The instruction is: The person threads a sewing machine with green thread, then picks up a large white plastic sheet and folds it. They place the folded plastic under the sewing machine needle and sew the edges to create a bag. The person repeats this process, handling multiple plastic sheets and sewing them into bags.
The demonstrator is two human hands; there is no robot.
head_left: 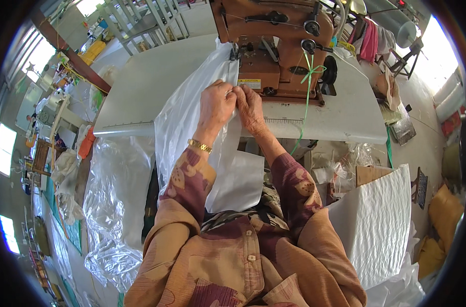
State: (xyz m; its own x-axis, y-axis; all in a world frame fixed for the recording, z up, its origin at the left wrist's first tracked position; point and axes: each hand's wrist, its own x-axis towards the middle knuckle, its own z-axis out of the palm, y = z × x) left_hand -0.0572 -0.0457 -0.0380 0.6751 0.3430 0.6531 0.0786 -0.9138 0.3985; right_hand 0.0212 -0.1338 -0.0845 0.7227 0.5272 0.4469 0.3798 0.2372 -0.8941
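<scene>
A long sheet of whitish, translucent plastic [184, 110] runs from my lap up over the table's front edge to the needle area of a brown sewing machine [289, 77]. My left hand [217, 105] and my right hand [250, 109] meet on the sheet's right edge, just in front of the machine. Both sets of fingers are closed in a pinch on that edge. A gold-coloured bracelet [199, 146] circles my left wrist. Beneath the presser foot [234, 52] lies the far end of the sheet's edge.
The white sewing table [135, 92] carries a ruler strip along its front edge. A green cord [309, 97] hangs from the machine. Clear plastic [115, 204] drapes down at the left. White padded sheeting [379, 220] stands at the right. A metal chair frame [143, 25] is behind the table.
</scene>
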